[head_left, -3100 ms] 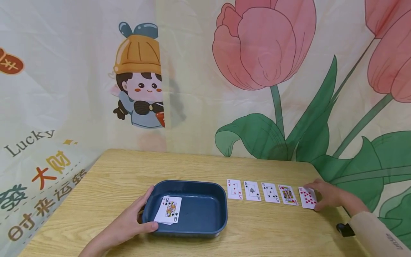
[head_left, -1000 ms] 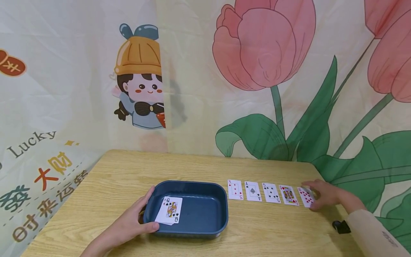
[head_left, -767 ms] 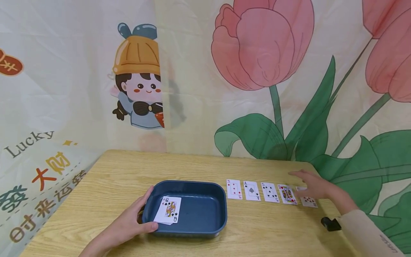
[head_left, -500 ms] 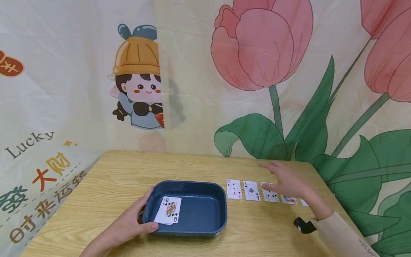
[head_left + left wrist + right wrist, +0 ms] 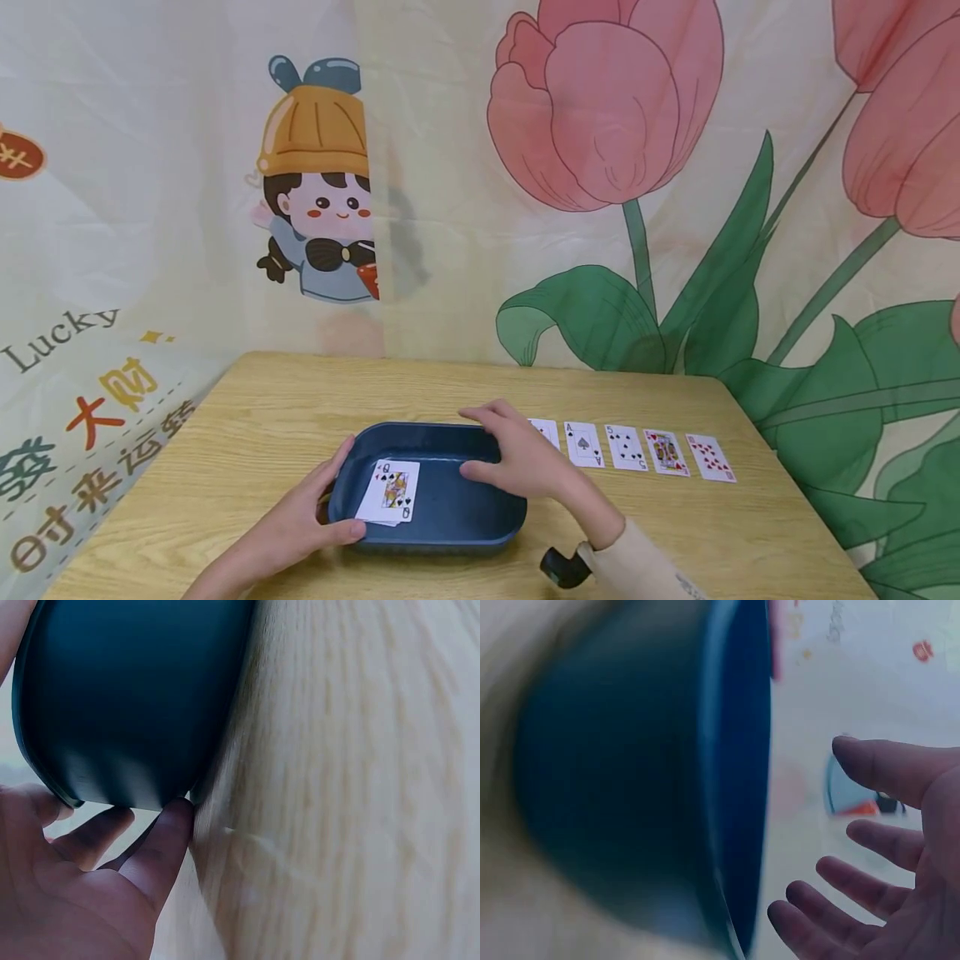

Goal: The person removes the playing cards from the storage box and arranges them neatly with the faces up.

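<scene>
My left hand holds the left end of a dark blue rectangular tray, its thumb at the near rim. In the left wrist view its fingers touch the tray's outer wall near the table. Over the tray's right side hovers my right hand, fingers spread and holding nothing; the right wrist view shows it apart from the rim. Inside the tray at left lies a queen of spades playing card on other cards. To the right is a row of face-up cards, starting with a three of diamonds partly behind my right hand.
The row continues with an ace of spades, a five of spades, a red-suited face card and a ten of hearts. A wooden table bears everything. A printed cloth hangs behind its far edge.
My right hand has let go of the ten of hearts, leaving it at the row's right end, and has swept left over the cards to the tray. The left hand stays on the tray.
</scene>
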